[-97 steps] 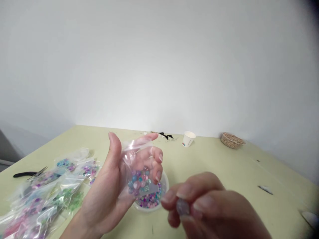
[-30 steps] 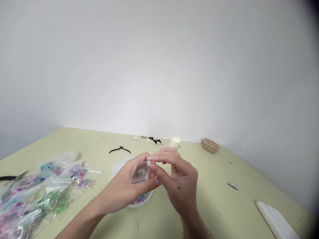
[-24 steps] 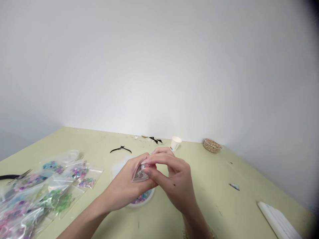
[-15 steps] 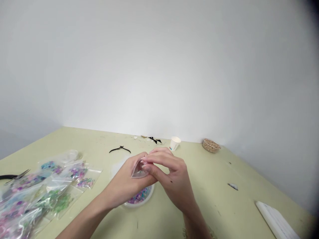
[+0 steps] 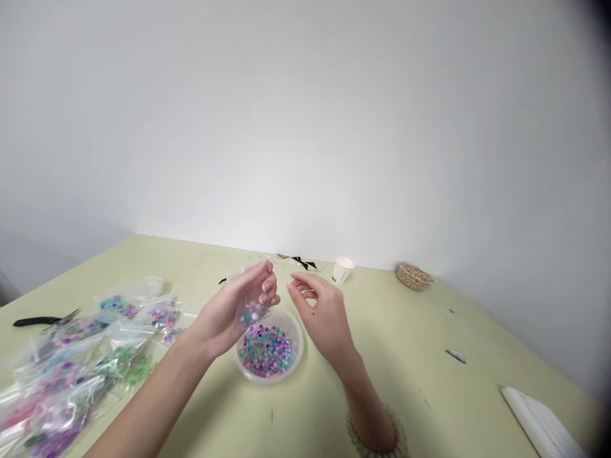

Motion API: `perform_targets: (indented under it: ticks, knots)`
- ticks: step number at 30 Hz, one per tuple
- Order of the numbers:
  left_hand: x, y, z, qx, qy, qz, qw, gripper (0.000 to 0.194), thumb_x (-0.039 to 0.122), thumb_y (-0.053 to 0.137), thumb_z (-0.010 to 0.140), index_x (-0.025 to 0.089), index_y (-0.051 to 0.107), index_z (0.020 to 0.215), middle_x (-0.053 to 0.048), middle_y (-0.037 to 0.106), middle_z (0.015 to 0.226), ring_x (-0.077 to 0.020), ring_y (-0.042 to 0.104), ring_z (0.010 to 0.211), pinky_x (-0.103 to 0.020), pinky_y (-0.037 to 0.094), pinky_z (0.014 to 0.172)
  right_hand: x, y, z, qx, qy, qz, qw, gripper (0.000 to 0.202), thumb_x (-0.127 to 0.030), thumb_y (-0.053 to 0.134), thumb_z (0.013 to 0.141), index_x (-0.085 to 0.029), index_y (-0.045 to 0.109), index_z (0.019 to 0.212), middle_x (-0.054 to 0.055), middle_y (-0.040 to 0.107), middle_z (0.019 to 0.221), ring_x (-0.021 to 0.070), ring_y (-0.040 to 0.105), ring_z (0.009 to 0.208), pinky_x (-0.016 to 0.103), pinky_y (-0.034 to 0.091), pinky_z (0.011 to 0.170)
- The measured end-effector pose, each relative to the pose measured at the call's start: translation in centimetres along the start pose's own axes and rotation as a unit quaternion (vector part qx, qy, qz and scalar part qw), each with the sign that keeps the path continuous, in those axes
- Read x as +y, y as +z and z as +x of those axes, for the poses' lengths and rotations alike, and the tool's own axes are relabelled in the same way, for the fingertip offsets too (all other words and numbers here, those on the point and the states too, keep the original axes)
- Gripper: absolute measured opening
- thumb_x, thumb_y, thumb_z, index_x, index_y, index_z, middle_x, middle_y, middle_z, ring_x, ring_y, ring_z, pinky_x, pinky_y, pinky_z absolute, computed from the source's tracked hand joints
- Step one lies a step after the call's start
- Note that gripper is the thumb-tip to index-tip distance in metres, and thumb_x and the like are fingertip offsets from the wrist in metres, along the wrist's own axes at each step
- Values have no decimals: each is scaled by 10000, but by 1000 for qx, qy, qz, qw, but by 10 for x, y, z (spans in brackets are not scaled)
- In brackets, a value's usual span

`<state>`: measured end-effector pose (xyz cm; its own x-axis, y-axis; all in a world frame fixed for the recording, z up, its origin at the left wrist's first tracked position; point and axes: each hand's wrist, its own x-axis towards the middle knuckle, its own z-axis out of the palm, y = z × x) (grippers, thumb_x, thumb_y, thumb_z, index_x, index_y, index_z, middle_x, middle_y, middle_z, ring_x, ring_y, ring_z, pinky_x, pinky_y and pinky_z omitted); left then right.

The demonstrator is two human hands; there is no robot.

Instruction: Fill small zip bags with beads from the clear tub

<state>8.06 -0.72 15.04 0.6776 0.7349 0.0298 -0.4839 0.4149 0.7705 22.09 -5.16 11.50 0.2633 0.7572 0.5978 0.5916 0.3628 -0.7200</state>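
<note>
A small clear plastic bag of beads (image 5: 252,313) is held in my left hand (image 5: 233,305), its fingers curled around it. Blue, white and pinkish beads show through the plastic by my palm. To the right, apart from the bag, my right hand (image 5: 322,312) has thumb and index finger brought together in a pinch. Whatever may be between those fingertips is too small to make out. Below both hands stands a round white bowl (image 5: 296,359) with many purple, blue and pink beads (image 5: 265,351) in it.
Several bags of coloured beads (image 5: 117,356) lie piled at left, beside black-handled pliers (image 5: 45,320). Toward the wall are black scraps (image 5: 304,263), a paper cup (image 5: 342,270) and a tub of tan bits (image 5: 414,276). A white slab (image 5: 539,420) lies at right.
My right hand has left the bag's mouth and moved apart from my left hand. The left hand has turned and tilted the bag, uncovering the bowl of beads. The view has shifted slightly.
</note>
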Motion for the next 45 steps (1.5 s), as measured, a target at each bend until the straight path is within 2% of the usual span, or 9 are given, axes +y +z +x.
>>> perform_targets:
  ticks: [3,6,10,13,15,21,27,37,45]
  knots:
    - [5,-3,0,-34,-15,-97,995,84,201,526,828,141,579,805,9,519,642,-89,506,542,-227,475,594,0,9,-2,-63,16,8,998,153,-190,522,823,-125,652,870,83,661,801,158,611,700,261,507,622]
    - [9,-4,-3,-56,-7,-116,992,177,77,485,779,118,600,907,-39,607,746,-132,604,661,-253,511,648,-13,6,-7,-110,74,95,987,289,-332,476,886,-132,612,728,53,629,653,132,589,578,235,477,553]
    - [14,-2,-9,-40,-6,-83,996,324,29,482,781,106,597,1075,-73,686,871,-153,660,758,-253,533,717,-30,-6,-13,-213,180,243,929,553,-559,329,911,-130,561,652,20,553,506,91,519,427,191,389,424]
    - [17,1,-12,-28,-23,-36,999,397,44,498,802,111,556,1189,-97,710,935,-177,677,815,-267,535,753,-35,-10,-15,-269,178,276,905,516,-567,366,898,-134,546,680,5,549,510,81,499,417,187,381,423]
    - [17,3,-13,-10,-22,0,1000,418,78,518,821,121,528,1237,-107,712,980,-192,675,884,-273,525,800,-35,-9,-14,-257,157,269,915,462,-534,401,898,-144,512,676,-4,547,519,75,476,409,191,384,427]
    - [3,11,-14,16,36,112,993,382,181,636,804,168,582,1181,-115,668,1143,-228,609,1071,-279,486,861,-32,3,-12,-109,116,255,954,430,-503,405,904,-161,462,650,-12,521,529,70,454,412,196,371,420]
    - [-3,15,-16,62,78,141,985,305,231,680,773,166,654,1071,-116,694,1086,-233,622,1045,-293,478,879,-33,3,-12,-114,143,290,940,475,-569,415,873,-148,497,670,-2,532,525,79,472,403,203,370,413]
    - [2,20,-21,25,37,86,995,322,319,556,865,134,646,1113,-123,684,1104,-214,678,821,-286,538,682,-34,-1,-15,-130,131,269,945,450,-515,414,897,-146,509,658,-14,505,506,77,439,402,209,349,425]
    - [7,23,-32,37,27,2,999,317,270,485,906,129,603,1165,-115,636,1196,-240,553,1153,-314,464,959,-40,-3,-18,-50,42,154,986,437,-417,383,927,-170,413,567,-41,350,488,82,336,466,230,267,469]
